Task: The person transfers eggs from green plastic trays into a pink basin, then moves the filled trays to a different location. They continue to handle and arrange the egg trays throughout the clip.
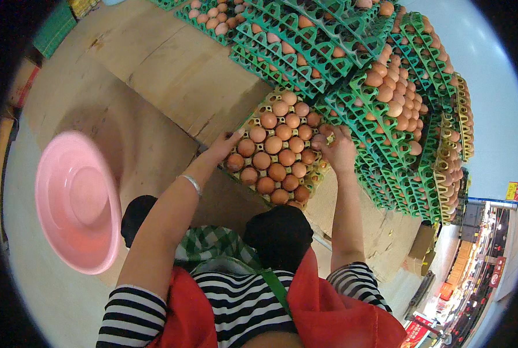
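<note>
A yellow plastic egg tray (pixel 299 114) full of brown eggs (pixel 274 145) lies in front of me, over cardboard. My left hand (pixel 226 145) grips its left edge, with the thumb and fingertips beside the outer eggs. At the opposite edge my right hand (pixel 339 148) has its fingers curled over the rim, and a yellow bit of tray shows between them. The fingers' undersides are hidden. More yellow tray edge with eggs shows below the right side, so another tray may lie beneath.
Stacked green egg trays (pixel 294 48) stand beyond the tray, and more green stacks (pixel 385 143) rise close to my right hand. Yellow trays (pixel 444 174) stand farther right. A pink plastic basin (pixel 50 204) is at the left. Flat cardboard (pixel 167 69) covers the floor.
</note>
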The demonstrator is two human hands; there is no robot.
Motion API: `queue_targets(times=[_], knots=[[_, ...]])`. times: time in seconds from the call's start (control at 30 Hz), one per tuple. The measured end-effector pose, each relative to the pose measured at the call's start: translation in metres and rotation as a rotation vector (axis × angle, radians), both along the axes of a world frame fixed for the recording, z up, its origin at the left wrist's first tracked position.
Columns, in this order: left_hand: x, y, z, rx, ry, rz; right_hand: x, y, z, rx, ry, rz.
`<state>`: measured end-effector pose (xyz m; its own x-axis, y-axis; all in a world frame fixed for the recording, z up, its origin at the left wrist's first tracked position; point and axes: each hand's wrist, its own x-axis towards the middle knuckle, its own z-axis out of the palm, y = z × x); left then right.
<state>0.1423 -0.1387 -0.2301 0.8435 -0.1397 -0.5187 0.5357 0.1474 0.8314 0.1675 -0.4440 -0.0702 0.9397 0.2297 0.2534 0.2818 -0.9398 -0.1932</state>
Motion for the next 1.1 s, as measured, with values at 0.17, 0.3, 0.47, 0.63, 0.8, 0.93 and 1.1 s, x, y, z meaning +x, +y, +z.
queue_targets(times=[0.17, 0.3, 0.47, 0.63, 0.8, 0.93, 1.1], knots=[[0.005, 0.001, 0.000, -0.046, -0.035, -0.027, 0.020, -0.021, -0.025, -0.009, -0.105, -0.091], [0.004, 0.004, 0.003, 0.015, -0.011, -0.044, 0.018, -0.016, -0.021, 0.050, -0.226, 0.017], [0.006, 0.007, 0.014, 0.079, -0.076, -0.144, 0.025, 0.029, 0.062, 0.330, -0.414, 0.219], [0.008, 0.002, 0.007, 0.208, 0.018, -0.090, 0.118, 0.057, 0.173, 0.421, -0.642, 0.248], [0.010, -0.001, -0.016, 0.212, -0.001, -0.104, 0.239, 0.072, 0.215, -0.056, -0.497, 0.181], [0.011, -0.005, -0.023, 0.137, 0.012, -0.110, 0.272, 0.063, 0.223, -0.204, -0.201, 0.088], [0.003, -0.007, -0.009, 0.314, 0.002, -0.087, 0.273, 0.065, 0.239, 0.673, -0.184, 0.130]])
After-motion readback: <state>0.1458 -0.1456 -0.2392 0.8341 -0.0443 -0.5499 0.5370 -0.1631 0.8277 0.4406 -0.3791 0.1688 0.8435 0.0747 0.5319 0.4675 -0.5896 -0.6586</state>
